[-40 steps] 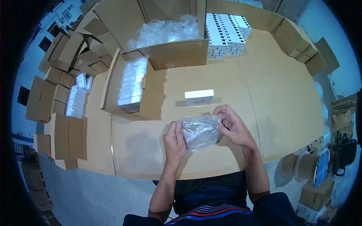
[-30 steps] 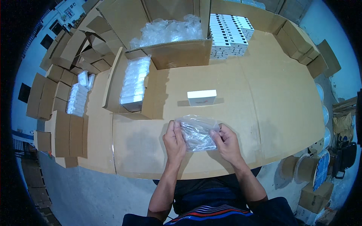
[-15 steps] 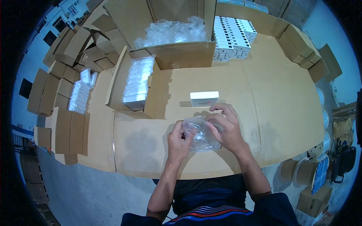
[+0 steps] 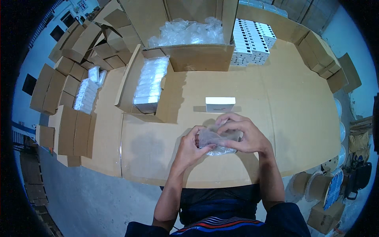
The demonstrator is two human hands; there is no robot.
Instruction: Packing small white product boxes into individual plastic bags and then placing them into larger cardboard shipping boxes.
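Observation:
Both hands hold a small clear plastic bag [image 4: 213, 139] just above the cardboard-covered table [image 4: 276, 118]. My left hand [image 4: 190, 147] pinches the bag's left end. My right hand [image 4: 244, 134] curls over its top and right side, covering much of it. What is inside the bag is hard to make out. A small white box [image 4: 220, 104] lies on the table just beyond my hands, apart from them.
A big open carton of clear bags [image 4: 189, 33] stands at the back. A stack of white boxes [image 4: 252, 41] is to its right. An open carton with wrapped white packs [image 4: 148, 85] sits at left. Flat cartons [image 4: 59, 91] pile up at far left; spools [image 4: 327, 185] lie at lower right.
My right hand slid right along the bag, then came back over its top. The bag has been gathered smaller between both hands. The white box has not moved.

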